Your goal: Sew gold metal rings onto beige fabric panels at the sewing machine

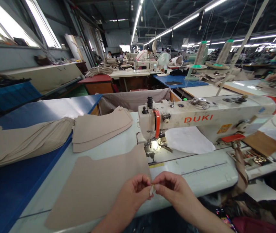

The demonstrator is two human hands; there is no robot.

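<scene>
My left hand (138, 191) and my right hand (170, 187) meet at the front edge of the sewing table. Between their pinched fingertips is a small white tag-like piece (151, 190) with a bit of yellow at its top; its exact kind is too small to make out. Under and beside my left hand lies a flat beige fabric panel (99, 181), its right edge running toward the needle area. Just beyond my hands stands a white sewing machine (201, 113) marked DUKI, its lamp lit over the needle plate (150, 150).
More beige panels (101, 129) lie stacked behind the flat one, and a thick pile (31, 139) rests on the blue table (48, 161) at left. White sheet material (190, 139) sits under the machine arm. A tray of small parts (254, 158) is at right.
</scene>
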